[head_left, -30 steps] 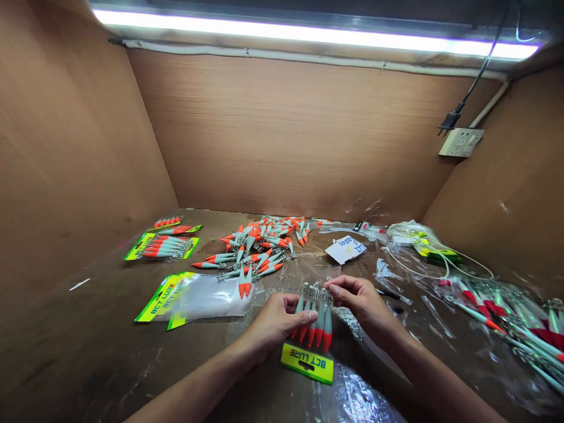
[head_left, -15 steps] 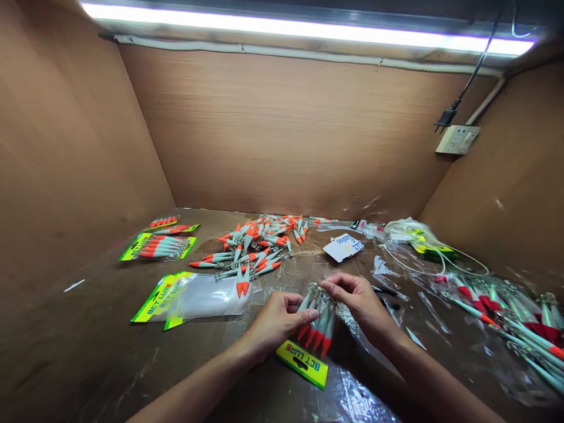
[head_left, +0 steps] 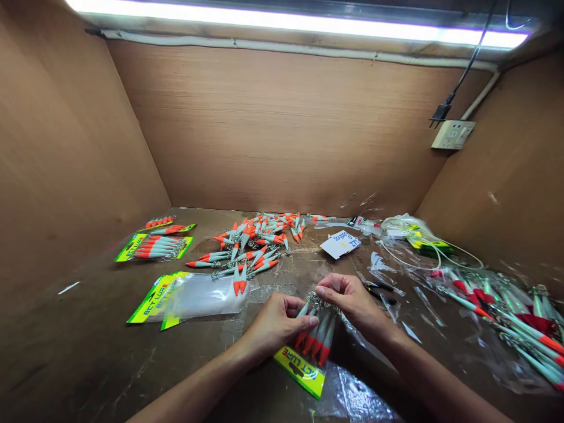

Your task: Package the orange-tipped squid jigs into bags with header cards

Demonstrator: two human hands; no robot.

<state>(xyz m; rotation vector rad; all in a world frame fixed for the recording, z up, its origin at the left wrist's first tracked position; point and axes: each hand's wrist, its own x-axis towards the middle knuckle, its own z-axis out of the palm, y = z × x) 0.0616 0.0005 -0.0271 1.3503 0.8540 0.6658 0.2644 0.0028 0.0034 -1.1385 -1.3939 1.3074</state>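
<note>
Over a brown table (head_left: 97, 352), low and near the centre, the left hand (head_left: 277, 322) grasped a row of pale lures (head_left: 325, 336), red tips toward the person, thumb across them. The right hand (head_left: 350, 298) pinched their hooks (head_left: 318, 299) at the far end. A yellow label (head_left: 300, 371) lay beside the tips. Farther off were loose lures (head_left: 247, 238); flat bags (head_left: 205, 295) lay to the left, pliers (head_left: 381, 292) just right.

lamp (head_left: 299, 22) lit | conduit (head_left: 304, 49) along wall (head_left: 282, 129) | plug (head_left: 440, 112) hangs near socket (head_left: 453, 135)
</note>
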